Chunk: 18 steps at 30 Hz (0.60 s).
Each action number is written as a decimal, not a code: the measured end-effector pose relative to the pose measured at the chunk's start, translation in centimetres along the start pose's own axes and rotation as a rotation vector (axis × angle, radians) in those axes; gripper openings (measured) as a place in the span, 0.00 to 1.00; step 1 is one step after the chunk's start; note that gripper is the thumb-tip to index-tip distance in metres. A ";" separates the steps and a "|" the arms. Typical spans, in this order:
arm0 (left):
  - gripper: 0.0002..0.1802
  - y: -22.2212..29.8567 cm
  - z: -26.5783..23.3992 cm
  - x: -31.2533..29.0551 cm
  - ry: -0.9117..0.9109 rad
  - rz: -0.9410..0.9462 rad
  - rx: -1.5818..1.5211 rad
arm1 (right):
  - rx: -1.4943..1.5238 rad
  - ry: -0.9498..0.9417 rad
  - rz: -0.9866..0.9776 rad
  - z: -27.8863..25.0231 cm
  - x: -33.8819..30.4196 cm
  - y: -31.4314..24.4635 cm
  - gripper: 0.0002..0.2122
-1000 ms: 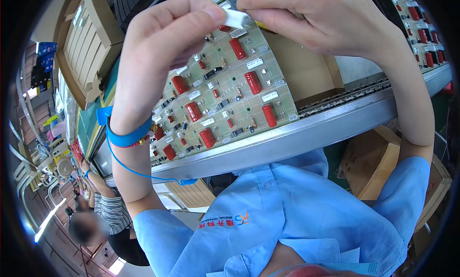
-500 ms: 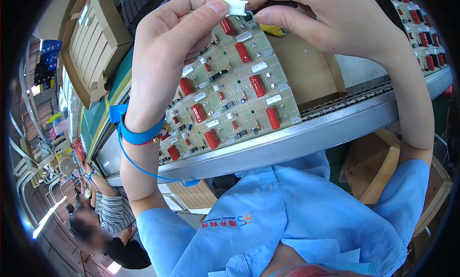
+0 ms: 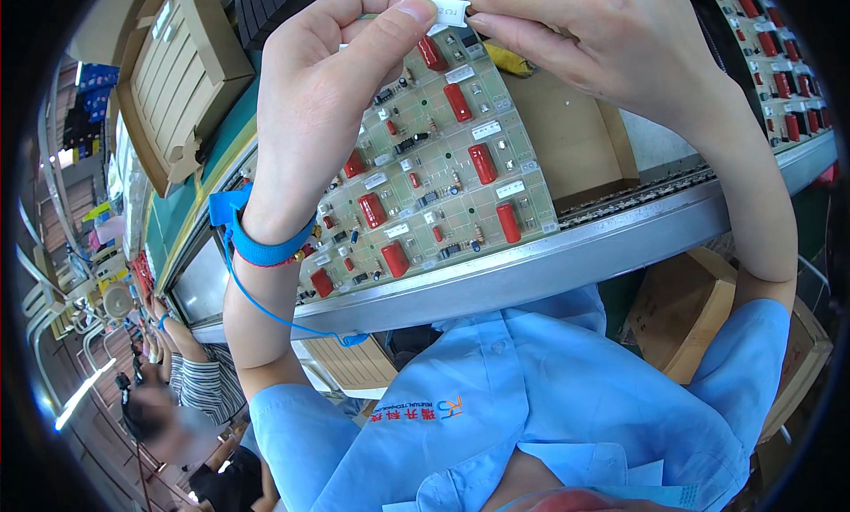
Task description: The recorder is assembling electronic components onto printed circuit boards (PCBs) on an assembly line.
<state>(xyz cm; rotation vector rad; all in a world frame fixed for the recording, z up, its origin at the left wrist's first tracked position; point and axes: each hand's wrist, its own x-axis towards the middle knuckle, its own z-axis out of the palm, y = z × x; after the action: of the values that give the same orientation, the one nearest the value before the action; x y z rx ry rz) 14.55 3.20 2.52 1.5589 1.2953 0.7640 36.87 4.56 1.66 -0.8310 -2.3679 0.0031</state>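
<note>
A small white block-shaped electronic component (image 3: 450, 12) is held up over the far edge of a circuit board panel. My left hand (image 3: 323, 91) grips its left end between thumb and bent forefinger. At the other end, the fingertips of my right hand (image 3: 602, 47) are pinched together; whether they hold the body or a lead is too small to see. Below lies the pale green circuit board panel (image 3: 443, 213), carrying rows of red capacitors (image 3: 482, 163), white blocks and small resistors. A blue wrist strap (image 3: 270, 248) with a cord circles my left wrist.
A metal conveyor rail (image 3: 531, 262) runs along the panel's near edge. Beyond the panel's right side lie a cardboard tray (image 3: 567, 135) and something yellow (image 3: 509, 60). Another populated panel (image 3: 779, 78) is far right. A divided cardboard box (image 3: 173, 78) stands left; a co-worker (image 3: 199, 388) is lower left.
Both hands remain at the component, which has shifted slightly right. My right fingers have closed in on its right end. The panel appears slightly farther right.
</note>
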 end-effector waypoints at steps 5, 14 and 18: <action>0.16 -0.3 -0.1 0.1 0.012 0.044 0.039 | 0.014 -0.109 0.066 -0.4 0.3 0.0 0.07; 0.16 -0.8 0.6 1.4 -0.040 0.133 0.354 | 0.112 -0.102 0.375 -2.0 0.2 1.0 0.11; 0.13 -1.3 1.1 1.0 -0.038 0.233 0.580 | 0.155 -0.036 0.280 -1.2 -0.2 1.4 0.12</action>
<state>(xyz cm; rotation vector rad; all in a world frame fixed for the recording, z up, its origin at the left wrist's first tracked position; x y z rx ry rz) 15.24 3.87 0.81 2.2048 1.3967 0.5141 38.47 5.40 2.29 -1.0851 -2.2313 0.3152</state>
